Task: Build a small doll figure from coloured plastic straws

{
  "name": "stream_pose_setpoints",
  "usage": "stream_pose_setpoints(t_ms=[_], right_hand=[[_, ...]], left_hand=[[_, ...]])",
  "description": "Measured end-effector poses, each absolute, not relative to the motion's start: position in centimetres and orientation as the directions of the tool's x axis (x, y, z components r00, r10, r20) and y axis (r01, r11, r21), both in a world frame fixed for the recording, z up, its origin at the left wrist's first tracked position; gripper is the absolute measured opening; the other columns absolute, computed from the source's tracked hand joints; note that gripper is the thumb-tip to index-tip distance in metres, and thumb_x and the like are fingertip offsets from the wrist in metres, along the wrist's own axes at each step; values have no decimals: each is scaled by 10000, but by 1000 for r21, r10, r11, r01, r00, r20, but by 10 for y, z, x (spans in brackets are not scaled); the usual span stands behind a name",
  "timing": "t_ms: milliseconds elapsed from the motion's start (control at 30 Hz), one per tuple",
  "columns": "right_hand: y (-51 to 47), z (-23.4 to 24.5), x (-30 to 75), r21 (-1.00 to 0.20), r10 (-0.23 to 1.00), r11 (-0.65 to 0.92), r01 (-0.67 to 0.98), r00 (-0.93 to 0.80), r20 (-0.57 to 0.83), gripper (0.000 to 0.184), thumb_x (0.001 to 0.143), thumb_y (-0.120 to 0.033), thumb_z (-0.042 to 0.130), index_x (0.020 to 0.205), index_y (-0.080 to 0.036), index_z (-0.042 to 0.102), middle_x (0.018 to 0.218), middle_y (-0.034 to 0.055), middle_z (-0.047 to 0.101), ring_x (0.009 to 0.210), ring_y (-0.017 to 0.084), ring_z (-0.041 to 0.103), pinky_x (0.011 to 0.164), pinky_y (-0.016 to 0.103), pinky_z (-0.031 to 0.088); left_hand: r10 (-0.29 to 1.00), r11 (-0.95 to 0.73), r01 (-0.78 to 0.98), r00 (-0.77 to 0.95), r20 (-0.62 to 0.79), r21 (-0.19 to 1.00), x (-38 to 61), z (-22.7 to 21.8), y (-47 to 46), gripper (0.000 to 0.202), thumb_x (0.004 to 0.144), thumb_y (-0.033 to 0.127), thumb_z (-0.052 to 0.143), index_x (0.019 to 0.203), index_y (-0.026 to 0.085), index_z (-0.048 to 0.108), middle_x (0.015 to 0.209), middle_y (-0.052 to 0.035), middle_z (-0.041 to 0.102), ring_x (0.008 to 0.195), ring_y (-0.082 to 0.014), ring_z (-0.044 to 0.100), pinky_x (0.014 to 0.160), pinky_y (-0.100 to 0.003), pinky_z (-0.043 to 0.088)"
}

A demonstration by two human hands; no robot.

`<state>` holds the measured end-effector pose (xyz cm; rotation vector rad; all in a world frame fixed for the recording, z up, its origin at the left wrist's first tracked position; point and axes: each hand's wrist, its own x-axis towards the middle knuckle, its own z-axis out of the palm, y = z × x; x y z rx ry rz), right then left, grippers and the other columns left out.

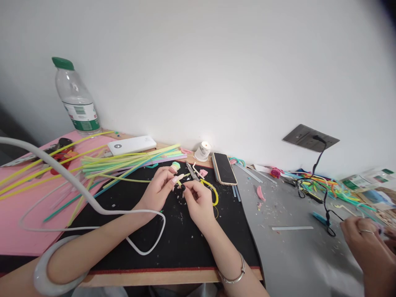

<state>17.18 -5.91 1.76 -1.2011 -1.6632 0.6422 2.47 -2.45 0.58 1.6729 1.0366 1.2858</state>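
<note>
Yellow strip (179, 182) sits pinched in left hand (158, 189) and right hand (199, 203) fingers. Light, even pressure should avoid creasing.

both hands (198, 203): pinching small yellow piece (180, 181) | black mat (182, 247): beneath | yellow-handled scissors (216, 196): just beyond | phone (224, 167): right
</note>
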Motion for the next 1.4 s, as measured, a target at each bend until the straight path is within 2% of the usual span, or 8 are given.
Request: stream_pose_setpoints(t_ms=[167, 300, 433, 667, 1000, 1133, 1267, 1400], right_hand=[[-58, 15, 171, -899, 954, 291, 327, -26, 300, 69, 797, -197, 549, 734, -170, 559, 589, -38, 484, 484, 82, 398, 465, 209, 331], [-56, 13, 174, -860, 922, 348, 375, 29, 386, 113, 756, -158, 595, 865, -178, 617, 703, -7, 608, 507, 87, 456, 483, 211, 378], [-56, 16, 178, -766, 860, 453, 456, 4, 511, 97, 778, -137, 597, 792, -184, 680, 738, 15, 671, 550, 102, 508, 554, 230, 426], [-56, 17, 178, -798, 880, 388, 461, 71, 469, 109, 764, -130, 608, 767, -177, 707, 679, 16, 671, 540, 113, 519, 542, 237, 429], [-51, 12, 182, -889, 924, 375, 263, -33, 380, 198, 747, -131, 622, 912, -189, 713, 814, 36, 676, 631, 119, 543, 623, 248, 463], [-52, 15, 185, -865, 918, 392, 312, -79, 388, 264, 724, -107, 636, 951, -212, 719, 819, 26, 676, 642, 123, 547, 643, 256, 476], [-53, 20, 190, -815, 901, 412, 408, -48, 432, 163, 790, -160, 603, 880, -208, 730, 838, 42, 714, 678, 148, 616, 678, 280, 501], [-53, 26, 195, -761, 871, 453, 463, -49, 489, 115, 810, -174, 606, 826, -205, 716, 800, 35, 716, 666, 148, 626, 656, 272, 496]], left_hand=[[915, -401, 219, 140, 378, 889, 24, 5, -23, 246, 867, 348, 455, 685, 187, 495, 1024, -80, 466, 1014, -215, 478, 774, -320, 462], [940, -331, 199, 161, 302, 923, 22, 1, -19, 293, 841, 404, 477, 645, 187, 495, 996, -76, 475, 992, -220, 491, 777, -330, 464], [941, -309, 146, 192, 279, 940, 21, 2, -17, 340, 818, 443, 517, 599, 184, 506, 974, -73, 501, 991, -223, 508, 852, -355, 447], [949, -216, 31, 241, 202, 976, 22, 5, -17, 297, 783, 444, 572, 660, 173, 573, 1010, -83, 517, 886, -204, 547, 728, -326, 486], [947, -266, 82, 211, 244, 961, 17, 0, -14, 304, 787, 454, 573, 683, 168, 584, 1075, -89, 501, 1006, -218, 537, 889, -351, 464], [943, -273, 87, 221, 249, 958, 15, -2, -13, 291, 797, 444, 572, 729, 163, 605, 1090, -98, 492, 1053, -234, 537, 911, -372, 458], [928, -302, 108, 260, 267, 947, 16, 0, -15, 275, 814, 433, 558, 757, 172, 626, 1087, -90, 482, 1002, -214, 549, 830, -329, 494], [881, -355, 206, 400, 252, 912, 17, 8, -20, 253, 839, 382, 531, 732, 172, 623, 1099, -79, 465, 786, -147, 542, 667, -276, 493]])
